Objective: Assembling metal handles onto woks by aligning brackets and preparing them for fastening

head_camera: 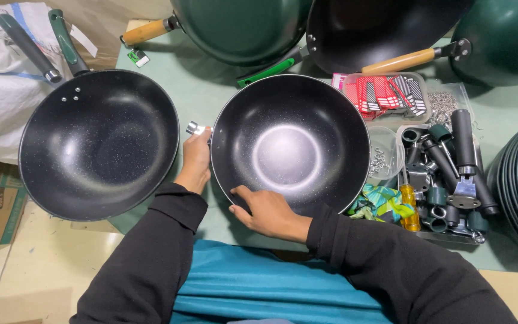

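Here the right hand (269, 211) lies on the near rim of a round black wok (290, 144), thumb hooked inside, fingers curled loosely around the edge. The left hand (196, 157) is closed around a small shiny metal fitting (195, 128) at the wok's left rim. The wok sits in the middle of a pale green table (199, 90); its inside is dark, speckled and glossy, with a bright ring of reflected light. Just to its left lies a second black pan (99, 144) with green handles. To the right, a tray (445, 180) crowds in with dark handles and metal fittings, beside a yellow-handled screwdriver (410, 207) and a colourful cloth (382, 204). Farther back lie green woks (241, 27) with wooden handles.
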